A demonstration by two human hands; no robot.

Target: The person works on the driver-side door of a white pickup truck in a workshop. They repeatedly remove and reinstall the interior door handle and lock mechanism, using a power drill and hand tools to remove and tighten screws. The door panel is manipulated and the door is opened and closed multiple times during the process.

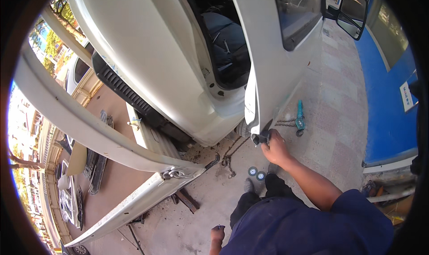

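My right hand [275, 150] is closed around a dark clamp-like piece [262, 138] at the lower corner of the open white door [286, 71]. The door's edge there looks bent and crumpled. Whether the piece is fixed to the door I cannot tell. Low in front of my body, my left hand [217, 233] is curled closed, away from the vehicle. Something tiny may show at its fingers, too small to name. Behind the door stands the white vehicle body [147, 53], its cab partly visible with tools on the dark seat [223, 36].
A teal chain hoist [300, 118] lies beyond the door. A rusty chain [230, 159] and two grinding discs [256, 173] are on the ground by my feet. To the left is a truck bed [116, 201] with loose parts. A blue wall [357, 112] stands at right.
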